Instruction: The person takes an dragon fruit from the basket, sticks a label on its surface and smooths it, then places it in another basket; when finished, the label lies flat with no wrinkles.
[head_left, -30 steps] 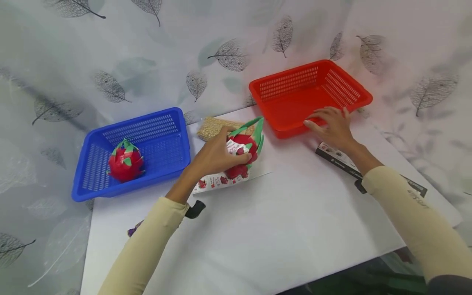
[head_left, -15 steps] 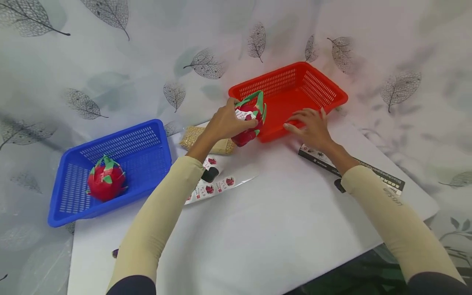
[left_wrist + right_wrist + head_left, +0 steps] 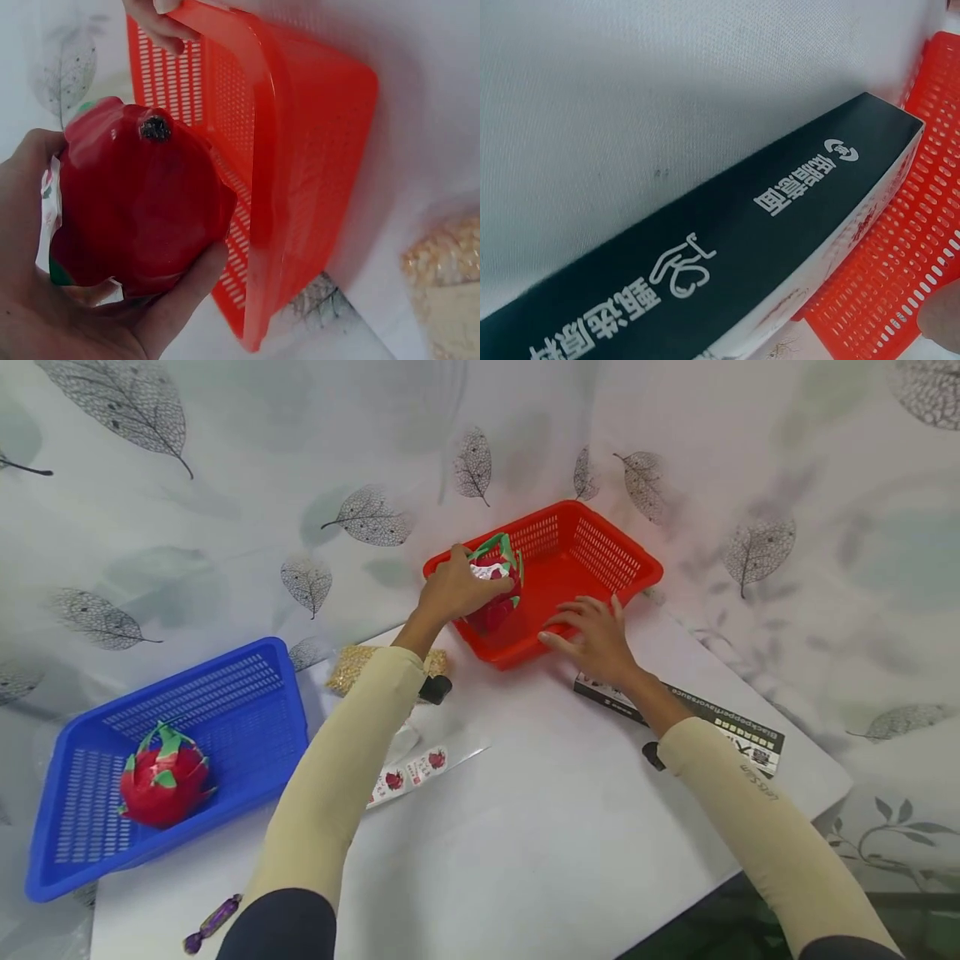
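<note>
Seen from the head, the left hand [image 3: 459, 589] has its grip curled round a dragon fruit [image 3: 142, 214] above the 9 o'clock end of the red basket [image 3: 603, 550], whose 5 o'clock rim the right hand [image 3: 596, 639] pinches, grip narrow.

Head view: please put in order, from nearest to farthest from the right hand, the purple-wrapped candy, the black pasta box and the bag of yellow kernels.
1. black pasta box, just beside the right hand
2. bag of yellow kernels, to the left
3. purple-wrapped candy, front left
</note>
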### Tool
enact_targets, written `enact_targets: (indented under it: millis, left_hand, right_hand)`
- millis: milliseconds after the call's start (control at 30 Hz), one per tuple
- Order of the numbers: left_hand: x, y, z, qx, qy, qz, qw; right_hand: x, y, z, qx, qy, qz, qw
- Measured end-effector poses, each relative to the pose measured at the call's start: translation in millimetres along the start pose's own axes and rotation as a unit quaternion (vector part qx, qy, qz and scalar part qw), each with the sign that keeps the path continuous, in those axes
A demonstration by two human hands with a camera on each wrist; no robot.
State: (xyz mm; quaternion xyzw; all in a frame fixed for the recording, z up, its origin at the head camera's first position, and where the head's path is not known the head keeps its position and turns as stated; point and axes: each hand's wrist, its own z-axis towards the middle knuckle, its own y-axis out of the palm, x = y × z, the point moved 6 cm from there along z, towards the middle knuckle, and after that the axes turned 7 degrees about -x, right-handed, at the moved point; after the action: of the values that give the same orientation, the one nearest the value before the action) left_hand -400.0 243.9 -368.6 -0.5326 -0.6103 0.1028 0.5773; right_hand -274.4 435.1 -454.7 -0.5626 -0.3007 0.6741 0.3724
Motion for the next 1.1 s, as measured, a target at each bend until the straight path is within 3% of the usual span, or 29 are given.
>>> enact_targets:
  millis: [167,333,533,667,767,900,967,1100]
  left_hand:
    - [-0.1,18.0,19.8,0.016,-0.022,0.004,0.9996]
    - [-4.2,41.3,31.2,0.055,-0.023,0.033,0.9977]
    - [-0.8,53.0,37.5,0.075,-0.026,0.079,0.9938]
    - [-4.4,57.3,43.3,0.082,-0.044,0.127,0.9876]
    - [-6.4,60.3,48.1,0.086,-0.053,0.193,0.9759]
    - [-3.4,62.7,55.4,0.094,-0.061,0.319,0.9412]
    - [-2.6,63.8,58.6,0.089,-0.069,0.361,0.9259]
    - [-3.9,67.6,62.1,0.069,-0.083,0.378,0.9195]
  right_hand:
    - [-2,2,-0.1,0.002,0.002,0.001,1.0000]
    - [-2,5,-2.3,0.004,-0.005,0.002,1.0000]
    - [-1,3,-2.0,0.004,-0.003,-0.001,1.0000]
    - [-2,5,-0.5,0.000,-0.003,-0.003,1.0000]
    - [-4,6,0.9,-0.004,-0.004,-0.003,1.0000]
    - [-6,5,2.5,-0.003,-0.006,-0.002,1.0000]
    - [-5,3,2.1,-0.002,-0.005,0.000,1.0000]
    - [-1,3,-0.2,-0.002,-0.002,0.004,1.0000]
